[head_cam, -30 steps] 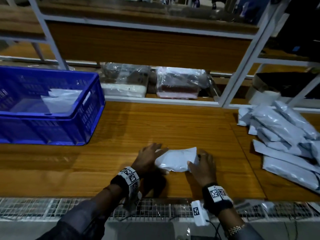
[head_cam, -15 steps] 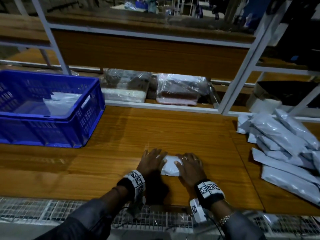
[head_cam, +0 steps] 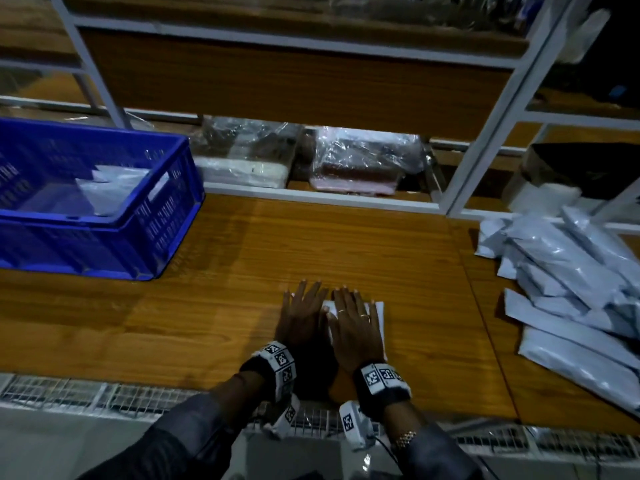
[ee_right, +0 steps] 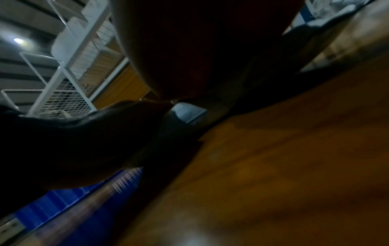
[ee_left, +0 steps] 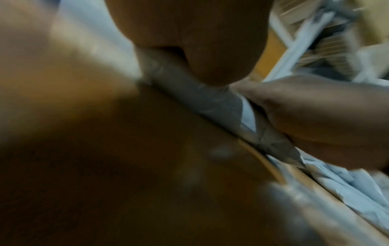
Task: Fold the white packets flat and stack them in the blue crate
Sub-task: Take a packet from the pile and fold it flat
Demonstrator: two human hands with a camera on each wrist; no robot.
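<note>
A folded white packet (head_cam: 379, 315) lies on the wooden table near its front edge. Both hands press flat on it with straight fingers: my left hand (head_cam: 303, 315) covers its left part, my right hand (head_cam: 353, 320) its middle. Only slivers of the packet show, at the right edge and between the hands. The left wrist view shows the packet's crumpled grey-white edge (ee_left: 202, 99) under my palm. The blue crate (head_cam: 104, 220) stands at the table's far left with folded white packets (head_cam: 110, 188) inside. A pile of unfolded white packets (head_cam: 568, 282) lies at the right.
A white metal shelf frame (head_cam: 485, 133) with a wood panel rises behind the table. Clear-wrapped bundles (head_cam: 360, 164) sit on the low shelf at the back. A wire-mesh ledge (head_cam: 104, 396) runs along the table's front edge.
The packet has gone from loosely held and puffed to folded small and pressed flat. Both hands have changed from gripping its ends to lying flat on top of it.
</note>
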